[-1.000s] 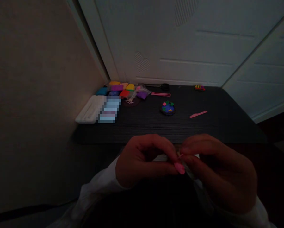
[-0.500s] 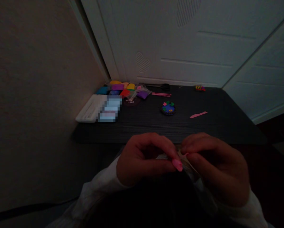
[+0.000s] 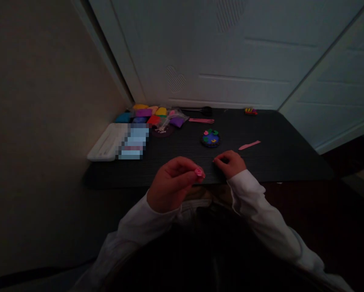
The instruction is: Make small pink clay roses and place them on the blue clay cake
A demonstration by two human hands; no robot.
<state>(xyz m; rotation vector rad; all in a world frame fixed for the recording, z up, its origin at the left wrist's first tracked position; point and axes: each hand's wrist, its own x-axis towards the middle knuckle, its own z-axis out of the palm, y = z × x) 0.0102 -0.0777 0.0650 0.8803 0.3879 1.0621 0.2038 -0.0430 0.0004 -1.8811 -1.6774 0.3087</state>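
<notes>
A small pink clay rose point(image 3: 199, 173) is pinched between the thumb and forefinger of my left hand point(image 3: 171, 182), just in front of the table's near edge. My right hand point(image 3: 230, 163) is lowered over the dark tabletop, its fingertips pressed together close to the surface. Whether anything sits in that pinch is too small to make out. Beyond it lies a round clay piece point(image 3: 210, 138) with a blue middle, a dark rim, green leaf shapes and a pink flower. A pink modelling knife point(image 3: 249, 145) rests to the right of it.
Bags of coloured clay point(image 3: 153, 115) are heaped at the back left, beside a white case point(image 3: 105, 144). Pink tools point(image 3: 202, 120) and dark-handled scissors point(image 3: 205, 110) lie along the back. A small multicoloured piece point(image 3: 250, 111) is at the back right. A white door stands behind the table point(image 3: 276, 162).
My hands have come apart. The right one moved forward and left over the tabletop, while the left one moved up and left with the pink rose. The view has shifted slightly.
</notes>
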